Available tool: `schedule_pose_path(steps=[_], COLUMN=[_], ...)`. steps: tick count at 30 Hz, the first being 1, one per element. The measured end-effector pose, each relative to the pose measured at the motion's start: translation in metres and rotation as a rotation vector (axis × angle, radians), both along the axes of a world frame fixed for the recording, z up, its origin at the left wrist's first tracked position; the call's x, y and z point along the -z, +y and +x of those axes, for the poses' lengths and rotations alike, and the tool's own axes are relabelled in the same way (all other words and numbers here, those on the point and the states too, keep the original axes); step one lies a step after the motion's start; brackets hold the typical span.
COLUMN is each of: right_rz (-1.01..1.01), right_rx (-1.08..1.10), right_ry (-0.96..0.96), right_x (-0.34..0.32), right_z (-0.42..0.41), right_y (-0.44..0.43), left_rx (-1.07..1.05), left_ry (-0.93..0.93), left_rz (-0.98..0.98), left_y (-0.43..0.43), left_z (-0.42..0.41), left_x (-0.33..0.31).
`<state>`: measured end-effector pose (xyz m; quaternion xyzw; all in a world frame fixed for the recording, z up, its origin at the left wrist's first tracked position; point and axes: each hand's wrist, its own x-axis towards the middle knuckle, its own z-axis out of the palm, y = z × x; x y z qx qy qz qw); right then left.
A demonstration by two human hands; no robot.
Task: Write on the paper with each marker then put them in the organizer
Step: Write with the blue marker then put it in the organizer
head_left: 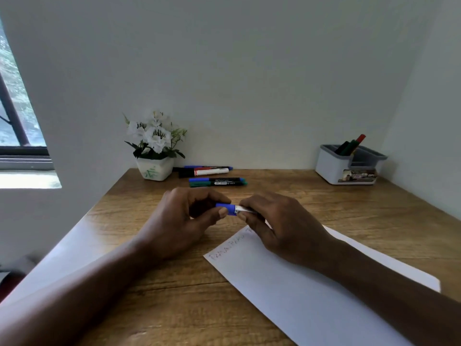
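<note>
Both hands meet above the wooden table point(154, 290), holding one marker point(240, 209) level between them. My left hand point(184, 218) pinches its blue cap point(225, 208); my right hand point(277, 221) grips the white barrel. Cap and barrel touch. A white sheet of paper point(311, 290) lies under my right forearm, with faint writing near its far left edge. Several more markers point(217, 182) lie at the back of the table by the flower pot. The white and grey organizer point(346, 166) stands at the back right with three markers point(350, 146) upright in it.
A white pot of white flowers point(156, 146) sits at the back left against the wall. Walls close the table at the back and right. The table's left edge drops off beside a window point(15, 121).
</note>
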<state>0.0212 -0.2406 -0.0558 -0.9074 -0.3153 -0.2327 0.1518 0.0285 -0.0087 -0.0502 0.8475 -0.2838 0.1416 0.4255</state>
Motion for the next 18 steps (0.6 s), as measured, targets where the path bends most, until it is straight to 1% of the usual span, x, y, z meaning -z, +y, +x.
schedule_pose_path(steps=[3, 7, 11, 14, 16, 18], right_rz=[0.022, -0.038, -0.036, -0.023, 0.016, 0.061], right_rx=[-0.014, -0.001, 0.002, 0.021, 0.063, 0.112], right_ry=[0.000, -0.097, -0.148, -0.171, -0.131, -0.124], right_x=[0.000, -0.002, -0.002, 0.000, -0.001, -0.002], right_z=[0.000, -0.005, -0.009, -0.011, -0.012, -0.011], right_y=[-0.001, -0.001, 0.001, 0.004, 0.002, -0.007], left_rx=[0.034, 0.094, 0.127, 0.134, 0.124, 0.080], left_ry=[0.046, 0.121, 0.145, 0.136, 0.106, 0.053], left_rz=[-0.054, -0.098, -0.075, -0.080, -0.091, -0.161], left_y=[0.000, -0.002, -0.002, -0.001, 0.001, 0.007], left_z=[0.001, -0.001, -0.002, 0.000, 0.000, 0.002], left_x=[0.001, -0.001, -0.003, -0.001, -0.002, -0.006])
